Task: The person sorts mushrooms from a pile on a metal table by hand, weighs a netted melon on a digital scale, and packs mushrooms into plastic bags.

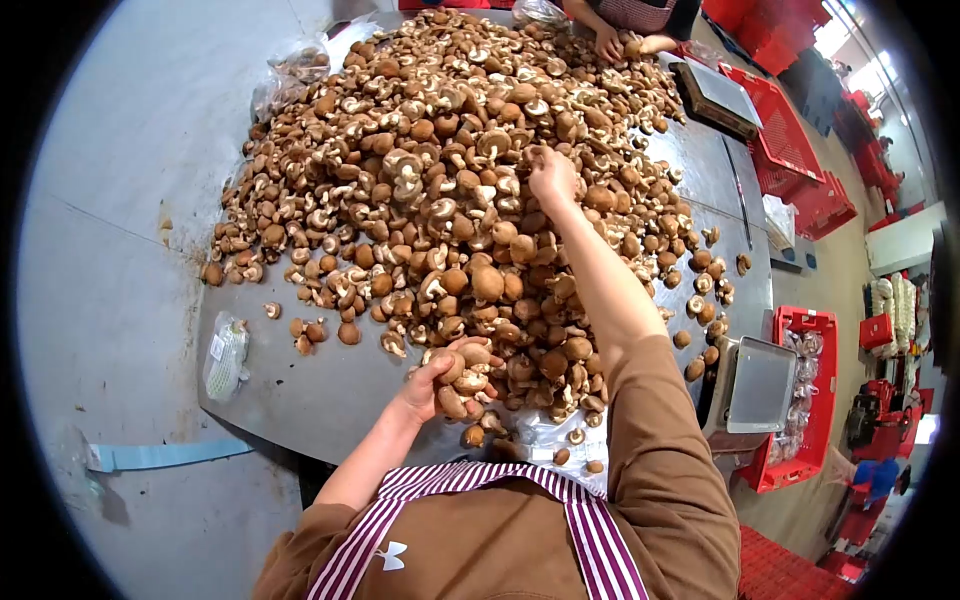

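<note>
A big heap of brown-capped shiitake mushrooms (pixel 485 284) with pale stems covers much of the metal table (pixel 262 385). My left hand (pixel 428 388) is at the near edge of the heap, its fingers wrapped round several shiitake mushrooms (pixel 466 382). Farther away, my right hand (pixel 553 180) reaches into the middle of the heap with its fingers curled together. What those fingers pinch, if anything, is hidden. A clear plastic bag (pixel 562 440) lies near my body, with a few loose mushrooms on it.
A net-wrapped pack (pixel 227 357) lies at the table's left corner. To the right are a scale (pixel 760 387), a red crate (pixel 800 465) of bagged packs and another scale (pixel 718 97). Across the table, another person's hands (pixel 612 43) touch mushrooms.
</note>
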### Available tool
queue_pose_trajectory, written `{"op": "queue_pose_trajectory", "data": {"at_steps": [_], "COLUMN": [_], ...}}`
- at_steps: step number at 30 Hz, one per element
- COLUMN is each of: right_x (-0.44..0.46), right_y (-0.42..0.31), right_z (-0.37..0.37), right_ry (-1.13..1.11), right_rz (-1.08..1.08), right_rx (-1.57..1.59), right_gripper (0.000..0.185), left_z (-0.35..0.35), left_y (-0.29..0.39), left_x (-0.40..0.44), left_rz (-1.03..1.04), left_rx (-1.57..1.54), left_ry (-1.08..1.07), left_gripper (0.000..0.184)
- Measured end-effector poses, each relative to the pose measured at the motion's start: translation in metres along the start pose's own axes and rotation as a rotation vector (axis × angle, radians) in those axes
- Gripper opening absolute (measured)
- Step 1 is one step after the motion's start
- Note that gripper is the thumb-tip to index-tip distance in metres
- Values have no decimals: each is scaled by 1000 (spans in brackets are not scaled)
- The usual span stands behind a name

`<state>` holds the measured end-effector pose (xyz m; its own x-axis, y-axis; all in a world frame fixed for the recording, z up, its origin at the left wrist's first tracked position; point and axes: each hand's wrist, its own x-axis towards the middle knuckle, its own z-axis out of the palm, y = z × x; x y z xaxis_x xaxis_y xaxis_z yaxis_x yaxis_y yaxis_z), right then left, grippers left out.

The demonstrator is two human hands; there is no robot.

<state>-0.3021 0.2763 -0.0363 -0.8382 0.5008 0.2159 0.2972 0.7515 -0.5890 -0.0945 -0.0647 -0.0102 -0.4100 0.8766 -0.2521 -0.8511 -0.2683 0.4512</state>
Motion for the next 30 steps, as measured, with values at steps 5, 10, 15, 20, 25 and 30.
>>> {"op": "queue_pose_trajectory", "data": {"at_steps": [5, 10, 15, 20, 25, 30], "right_x": [-55, -125, -187, -268, -322, -329], "right_y": [-27, -33, -56, -73, -80, -79], "right_z": [-55, -88, -112, -113, -104, -109], "right_ry": [-194, -497, -486, -458, -278, -335], "right_rz": [211, 353, 303, -343, -464, -420], "right_rx": [751, 1077, 974, 466, 430, 584], "right_gripper": [36, 34, 28, 24, 27, 27], "left_z": [-6, -8, 0, -2, -21, -37], "left_y": [-10, -18, -10, -17, -28, -37], "left_x": [-17, 2, 14, 9, -3, -19], "left_rz": [32, -5, -46, 38, 0, -9], "left_rx": [24, 71, 142, 142, 78, 17], "left_ry": [82, 51, 89, 322, 343, 259], "left_gripper": [79, 81, 88, 90, 80, 67]}}
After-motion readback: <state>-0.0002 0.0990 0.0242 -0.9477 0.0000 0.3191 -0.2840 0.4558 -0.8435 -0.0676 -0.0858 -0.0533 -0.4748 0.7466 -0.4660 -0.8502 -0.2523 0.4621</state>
